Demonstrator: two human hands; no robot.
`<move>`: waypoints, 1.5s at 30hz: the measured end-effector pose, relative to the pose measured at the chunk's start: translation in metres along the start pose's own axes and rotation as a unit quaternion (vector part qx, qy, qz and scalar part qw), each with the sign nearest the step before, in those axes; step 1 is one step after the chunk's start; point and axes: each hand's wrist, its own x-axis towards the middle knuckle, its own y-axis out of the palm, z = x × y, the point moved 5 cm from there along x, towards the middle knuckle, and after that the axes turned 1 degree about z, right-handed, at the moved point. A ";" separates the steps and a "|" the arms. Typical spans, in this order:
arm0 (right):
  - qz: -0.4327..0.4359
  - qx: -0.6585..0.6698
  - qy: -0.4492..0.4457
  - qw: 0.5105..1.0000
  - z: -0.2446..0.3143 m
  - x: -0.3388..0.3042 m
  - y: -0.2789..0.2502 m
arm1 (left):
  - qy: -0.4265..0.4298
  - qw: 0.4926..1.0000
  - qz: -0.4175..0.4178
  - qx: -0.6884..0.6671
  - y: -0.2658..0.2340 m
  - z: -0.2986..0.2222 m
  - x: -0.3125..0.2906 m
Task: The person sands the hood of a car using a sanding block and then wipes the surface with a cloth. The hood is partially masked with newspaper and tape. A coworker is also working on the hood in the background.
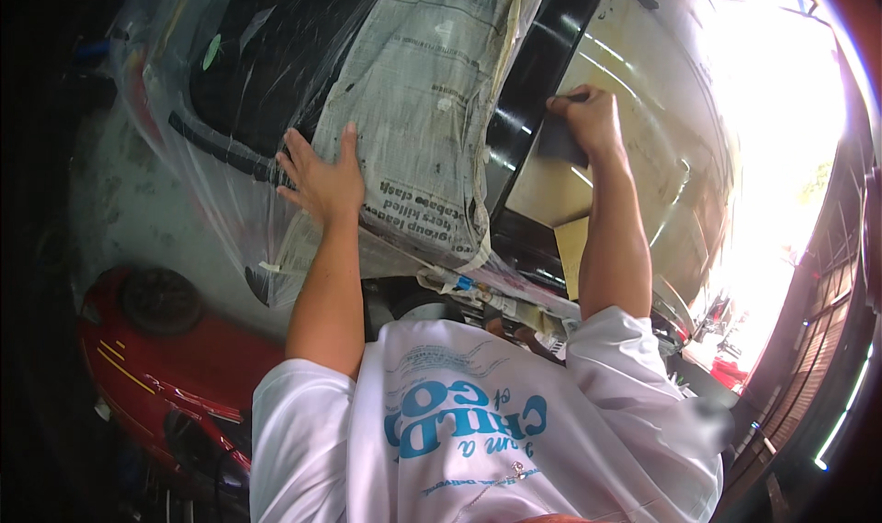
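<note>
My left hand (326,179) lies with its fingers spread on the masking over a car, where newspaper (418,110) meets clear plastic sheeting (248,146). It holds nothing. My right hand (593,123) is closed over the beige, glossy car panel (634,73), its fingers bent around a small dark piece (579,98). Most of that piece is hidden by the fingers, and its kind cannot be made out. A dark patch shows on the panel below the hand; shadow or part of the piece, I cannot tell. Beside my right forearm is a yellowish sheet (571,247).
A glossy black strip (514,119) runs between the newspaper and the beige panel. Dark glass (271,55) shows under the plastic. At the lower left stands a red car (175,367). Bright daylight enters at the right, beside a slatted brown shutter (827,312).
</note>
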 end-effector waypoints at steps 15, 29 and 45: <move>-0.014 0.006 0.000 1.000 0.000 -0.058 0.015 | 0.001 1.000 -0.002 -0.007 -0.001 0.002 -0.002; 0.026 -0.014 0.043 0.999 -0.009 -0.116 0.035 | 0.017 1.000 0.003 -0.012 0.000 0.003 -0.003; 0.107 -0.038 0.010 0.993 -0.013 -0.137 0.044 | 0.018 1.000 -0.007 -0.002 0.003 0.003 0.001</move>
